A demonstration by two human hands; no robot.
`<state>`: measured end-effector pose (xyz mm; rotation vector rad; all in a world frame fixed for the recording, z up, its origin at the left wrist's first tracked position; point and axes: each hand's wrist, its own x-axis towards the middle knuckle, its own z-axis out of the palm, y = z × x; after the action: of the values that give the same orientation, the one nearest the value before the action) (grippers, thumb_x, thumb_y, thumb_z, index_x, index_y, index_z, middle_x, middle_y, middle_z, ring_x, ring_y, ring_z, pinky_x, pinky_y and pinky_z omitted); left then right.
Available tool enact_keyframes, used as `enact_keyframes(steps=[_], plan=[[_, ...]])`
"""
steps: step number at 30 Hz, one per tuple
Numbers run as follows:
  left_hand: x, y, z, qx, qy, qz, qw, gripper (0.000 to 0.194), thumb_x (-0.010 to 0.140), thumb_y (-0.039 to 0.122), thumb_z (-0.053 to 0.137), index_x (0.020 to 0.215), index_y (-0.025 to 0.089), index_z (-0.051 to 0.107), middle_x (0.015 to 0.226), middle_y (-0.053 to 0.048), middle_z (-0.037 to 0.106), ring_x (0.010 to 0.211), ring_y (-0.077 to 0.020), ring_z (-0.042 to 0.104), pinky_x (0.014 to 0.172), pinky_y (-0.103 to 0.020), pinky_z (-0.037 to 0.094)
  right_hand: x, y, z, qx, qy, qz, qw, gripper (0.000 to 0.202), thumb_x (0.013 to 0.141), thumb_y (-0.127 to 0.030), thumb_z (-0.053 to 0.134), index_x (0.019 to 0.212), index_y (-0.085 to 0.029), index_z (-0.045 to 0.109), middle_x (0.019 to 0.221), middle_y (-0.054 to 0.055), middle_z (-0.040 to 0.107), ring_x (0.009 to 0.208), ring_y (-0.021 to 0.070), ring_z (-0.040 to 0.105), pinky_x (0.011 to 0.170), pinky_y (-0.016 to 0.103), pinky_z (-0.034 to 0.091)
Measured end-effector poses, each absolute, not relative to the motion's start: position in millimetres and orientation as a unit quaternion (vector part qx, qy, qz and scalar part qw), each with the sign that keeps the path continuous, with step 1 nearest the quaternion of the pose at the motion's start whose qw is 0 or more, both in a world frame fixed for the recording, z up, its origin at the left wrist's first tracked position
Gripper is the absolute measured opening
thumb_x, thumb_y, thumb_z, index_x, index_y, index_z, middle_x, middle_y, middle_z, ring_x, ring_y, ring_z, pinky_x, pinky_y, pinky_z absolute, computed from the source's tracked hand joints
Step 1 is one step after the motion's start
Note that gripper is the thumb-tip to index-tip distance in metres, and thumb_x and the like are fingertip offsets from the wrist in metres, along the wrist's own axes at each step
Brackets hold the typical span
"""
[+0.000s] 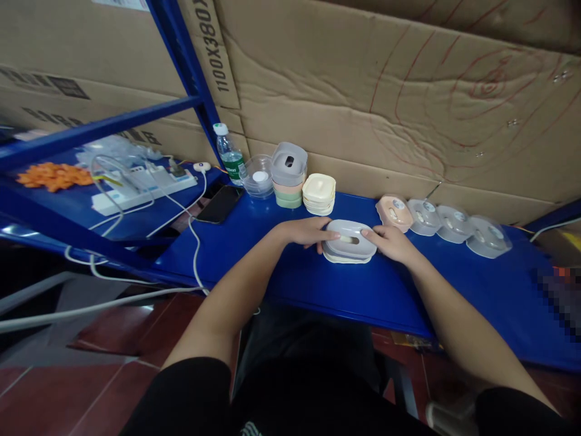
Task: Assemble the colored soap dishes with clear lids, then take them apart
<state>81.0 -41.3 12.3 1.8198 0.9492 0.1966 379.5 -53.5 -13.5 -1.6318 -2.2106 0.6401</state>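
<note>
Cream stack and peach container flank a passable gap.

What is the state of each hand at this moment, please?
Left hand: closed, holding the left end of the gray container, thumb on top.
Right hand: closed, holding its right end, thumb also on top.

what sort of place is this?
Likely a workshop or light-assembly workstation: a blue worktop, a cardboard sheet behind it, and a row of similar small containers with clear covers.
</note>
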Motion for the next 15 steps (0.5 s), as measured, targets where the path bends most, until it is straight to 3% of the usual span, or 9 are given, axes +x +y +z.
enact_keyframes(steps=[3, 7, 10, 15], plan=[[81, -41, 11, 0.768, 0.409, 0.034, 0.492, 0.065, 0.089, 0.061, 0.064, 0.137, 0.017, 0.058, 0.080, -0.008, 0.077, 0.059, -0.0185, 0.065, 0.047, -0.027, 0.041, 381, -52, -16, -0.580, -0.778, 0.202, 0.134, 0.067, 0.096, -0.081, 0.044, 0.061, -0.024, 0.048, 0.060, 0.003, 0.058, 0.060, 0.0184, 0.054, 0.056, 0.033, 0.034], [86, -39, 5, 0.782, 0.419, 0.017, 0.462, 0.056, 0.089, 0.059, 0.065, 0.127, 0.018, 0.062, 0.072, -0.004, 0.074, 0.059, -0.0187, 0.064, 0.053, -0.028, 0.044, 383, -48, -21, -0.587, -0.781, 0.173, 0.122, 0.060, 0.095, -0.077, 0.052, 0.070, -0.023, 0.061, 0.071, 0.005, 0.069, 0.068, 0.0205, 0.062, 0.059, 0.033, 0.037], [88, -39, 0, 0.801, 0.409, 0.033, 0.436, 0.049, 0.091, 0.058, 0.065, 0.119, 0.018, 0.064, 0.072, -0.003, 0.073, 0.064, -0.0192, 0.068, 0.058, -0.028, 0.046, 385, -45, -26, -0.588, -0.779, 0.180, 0.126, 0.053, 0.095, -0.073, 0.054, 0.085, -0.023, 0.071, 0.081, 0.006, 0.075, 0.075, 0.0231, 0.068, 0.062, 0.033, 0.041], [75, -31, 4, 0.809, 0.422, 0.128, 0.389, 0.046, 0.094, 0.063, 0.060, 0.097, 0.018, 0.069, 0.067, -0.001, 0.069, 0.063, -0.0171, 0.065, 0.062, -0.028, 0.046, 386, -44, -30, -0.584, -0.781, 0.176, 0.136, 0.055, 0.096, -0.075, 0.051, 0.102, -0.025, 0.074, 0.082, 0.005, 0.076, 0.077, 0.0250, 0.070, 0.065, 0.035, 0.045]])
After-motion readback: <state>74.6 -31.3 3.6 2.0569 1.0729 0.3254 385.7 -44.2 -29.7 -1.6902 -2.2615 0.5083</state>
